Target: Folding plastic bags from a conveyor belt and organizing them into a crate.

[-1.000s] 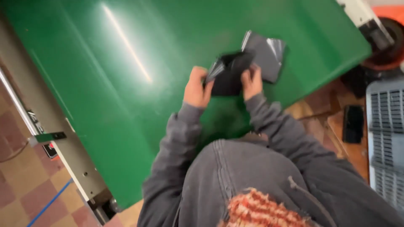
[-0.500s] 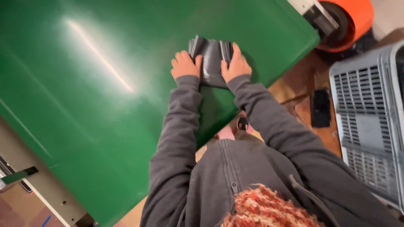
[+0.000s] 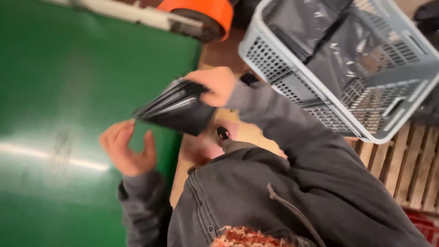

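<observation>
My right hand (image 3: 215,84) grips a folded stack of black plastic bags (image 3: 176,110) and holds it in the air over the right edge of the green table (image 3: 68,91). My left hand (image 3: 128,148) hovers over the table just left of the stack, fingers spread and curled, holding nothing. Its fingertips are close to the stack's lower left corner; whether they touch is unclear. Grey sleeves cover both arms.
A grey slatted plastic crate (image 3: 347,68) lined with dark plastic bags stands at the right on wooden pallet boards (image 3: 407,164). An orange round object (image 3: 201,11) sits at the table's far edge. A red crate corner (image 3: 425,224) shows at lower right.
Both hands were pressing the black stack flat on the table. Now my right hand has lifted it off and carried it right toward the crate; my left hand has let go.
</observation>
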